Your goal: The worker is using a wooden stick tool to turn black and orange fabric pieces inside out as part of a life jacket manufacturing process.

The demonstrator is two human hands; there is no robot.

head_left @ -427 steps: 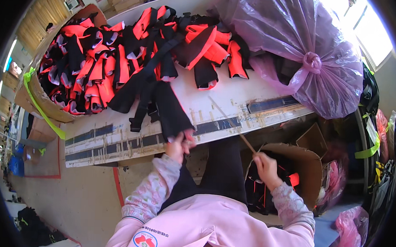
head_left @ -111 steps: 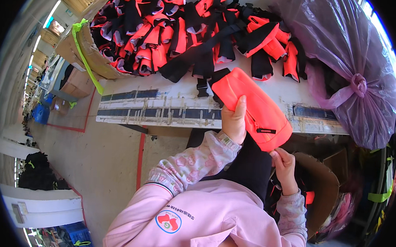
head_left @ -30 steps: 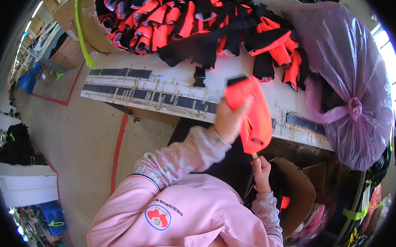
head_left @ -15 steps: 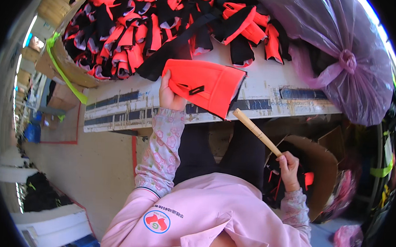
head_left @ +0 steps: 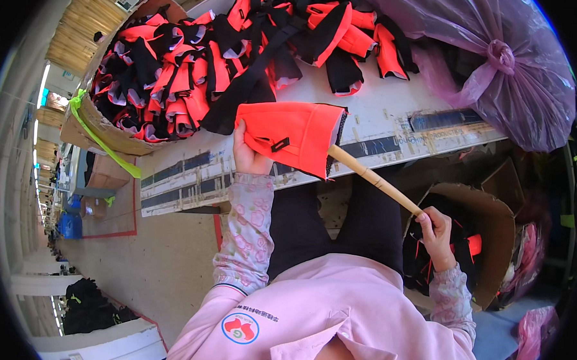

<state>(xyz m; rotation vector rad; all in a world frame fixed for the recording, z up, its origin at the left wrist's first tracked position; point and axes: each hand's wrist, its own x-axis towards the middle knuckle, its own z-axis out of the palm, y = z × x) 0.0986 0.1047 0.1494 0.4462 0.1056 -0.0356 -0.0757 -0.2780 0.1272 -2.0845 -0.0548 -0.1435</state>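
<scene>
My left hand (head_left: pixel 250 154) grips the narrow end of a bright orange fabric sleeve (head_left: pixel 297 132). The sleeve has a small black loop and a dark edge at its wide right end, and it hangs level over the table's front edge. In my right hand (head_left: pixel 438 237), thumb and fingers are closed round the lower end of a pale wooden stick (head_left: pixel 380 184). The stick slants up to the left, and its far tip meets the sleeve's wide end. The tip is hidden there, apparently just inside the opening.
Several orange and black fabric pieces (head_left: pixel 195 105) heap in and beside a cardboard box (head_left: pixel 110 133) on the white table (head_left: pixel 394 117). A knotted purple plastic bag (head_left: pixel 498 92) lies at the far right. Beneath the table stands an open carton (head_left: pixel 494 253) with dark and orange pieces.
The stick has moved up to the sleeve, and its tip has gone from apart to meeting the wide end. My left hand keeps its hold on the sleeve. The whole view has shifted slightly.
</scene>
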